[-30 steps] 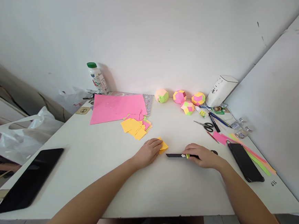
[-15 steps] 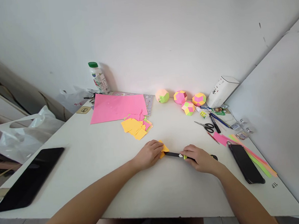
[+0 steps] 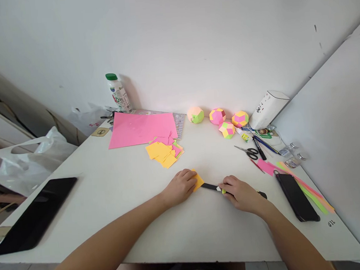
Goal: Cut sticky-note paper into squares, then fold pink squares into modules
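Observation:
My left hand (image 3: 180, 187) holds a small yellow-orange piece of paper (image 3: 198, 182) down on the white table (image 3: 115, 186), fingers bent over its left part. In my right hand (image 3: 239, 192) is a utility knife (image 3: 210, 186) with a long dark blade pointing left; its dark end shows past the back of the hand. The blade's tip lies at the paper's right edge, and I cannot tell whether it reaches underneath. Beyond my left hand lies a loose pile of yellow, pink and green paper pieces (image 3: 162, 153).
A pink sheet (image 3: 142, 129) and a bottle (image 3: 119, 93) are at the back left. Several paper balls (image 3: 217, 116) line the wall. Scissors (image 3: 250, 152), pens, paper strips and a black phone (image 3: 297, 196) lie right. A dark tablet-like panel (image 3: 39, 212) lies left.
My right hand and the knife have shifted slightly right, away from the left hand. The paper, earlier showing as two parts around the blade's tip, now shows as one flatter piece.

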Demonstrator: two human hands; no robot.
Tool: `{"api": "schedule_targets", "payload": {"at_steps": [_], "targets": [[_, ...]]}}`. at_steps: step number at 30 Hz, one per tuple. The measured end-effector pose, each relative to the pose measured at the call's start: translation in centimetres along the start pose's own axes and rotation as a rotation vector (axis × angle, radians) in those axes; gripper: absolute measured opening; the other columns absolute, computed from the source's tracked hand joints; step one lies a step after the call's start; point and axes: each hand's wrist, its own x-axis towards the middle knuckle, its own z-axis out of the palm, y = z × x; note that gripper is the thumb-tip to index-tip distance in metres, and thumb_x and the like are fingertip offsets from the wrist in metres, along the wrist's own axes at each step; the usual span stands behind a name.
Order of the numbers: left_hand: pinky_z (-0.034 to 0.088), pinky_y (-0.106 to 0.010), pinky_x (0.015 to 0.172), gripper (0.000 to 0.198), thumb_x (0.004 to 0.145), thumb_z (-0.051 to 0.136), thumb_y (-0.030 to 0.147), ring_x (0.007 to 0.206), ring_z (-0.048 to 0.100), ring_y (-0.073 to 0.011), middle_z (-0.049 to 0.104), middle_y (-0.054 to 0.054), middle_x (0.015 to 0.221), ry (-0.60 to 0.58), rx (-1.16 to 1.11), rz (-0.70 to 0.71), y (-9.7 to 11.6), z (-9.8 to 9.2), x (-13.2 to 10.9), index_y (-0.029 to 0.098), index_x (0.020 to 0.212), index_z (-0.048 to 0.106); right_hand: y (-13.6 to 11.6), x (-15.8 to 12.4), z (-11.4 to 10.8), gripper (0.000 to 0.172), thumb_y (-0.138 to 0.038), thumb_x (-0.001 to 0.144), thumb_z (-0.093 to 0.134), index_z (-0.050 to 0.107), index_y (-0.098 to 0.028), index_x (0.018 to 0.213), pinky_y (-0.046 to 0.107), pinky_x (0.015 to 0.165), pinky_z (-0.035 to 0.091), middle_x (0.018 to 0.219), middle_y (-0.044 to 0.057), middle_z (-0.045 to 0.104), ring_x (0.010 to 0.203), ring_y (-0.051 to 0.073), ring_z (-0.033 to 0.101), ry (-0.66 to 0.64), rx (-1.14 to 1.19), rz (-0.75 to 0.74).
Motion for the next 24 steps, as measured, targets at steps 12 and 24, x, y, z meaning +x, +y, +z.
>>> {"api": "schedule_targets", "payload": {"at_steps": [12,24], "targets": [[0.049,-0.038,0.081,0.019,0.086,0.045,0.012,0.100,0.051,-0.0232,0.056,-0.011,0.110,0.019,0.038,-0.001,-0.1,0.3,0.1,0.017,0.075,0.060,-0.8,0.0,0.3,0.026,-0.013,0.087,0.044,0.059,-0.016,0.108,0.038,0.072,0.054,0.096,0.011,0.056,0.092,0.024,0.053,-0.019,-0.082,0.062],[0.049,-0.038,0.078,0.018,0.087,0.046,0.014,0.096,0.049,-0.0232,0.054,-0.010,0.105,0.003,0.059,-0.013,-0.2,0.5,0.0,0.018,0.080,0.062,-1.5,0.7,0.9,0.026,-0.013,0.087,0.045,0.059,-0.016,0.109,0.035,0.069,0.053,0.096,0.011,0.057,0.090,0.023,0.052,-0.004,-0.169,0.093]]}}
